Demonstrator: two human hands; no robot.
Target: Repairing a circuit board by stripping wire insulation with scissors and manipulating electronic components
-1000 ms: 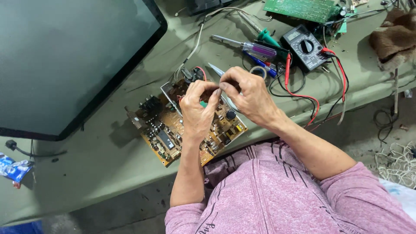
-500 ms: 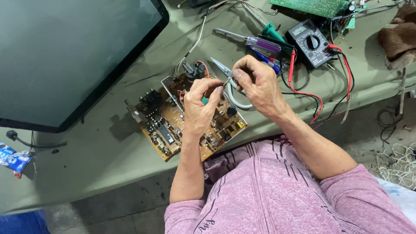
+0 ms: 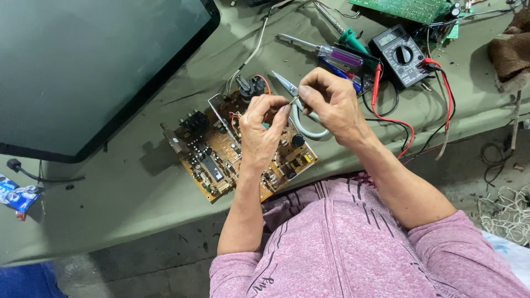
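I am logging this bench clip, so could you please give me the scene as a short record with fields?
left hand: over the circuit board, fingertips pinching a thin metal piece
right hand: holds pliers, tips at the same piece
surface: green cloth-covered table
nearby tools: purple-handled screwdriver, multimeter with red and black leads
left side: large dark screen

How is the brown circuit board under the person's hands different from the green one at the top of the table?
The brown circuit board lies whole in view at the table's near edge, under the left hand; the green circuit board lies at the far edge, cut off by the picture, with no hand on it. The brown one is tan and crowded with tall dark parts; the green one's visible face looks mostly flat. Both rest on the olive cloth.
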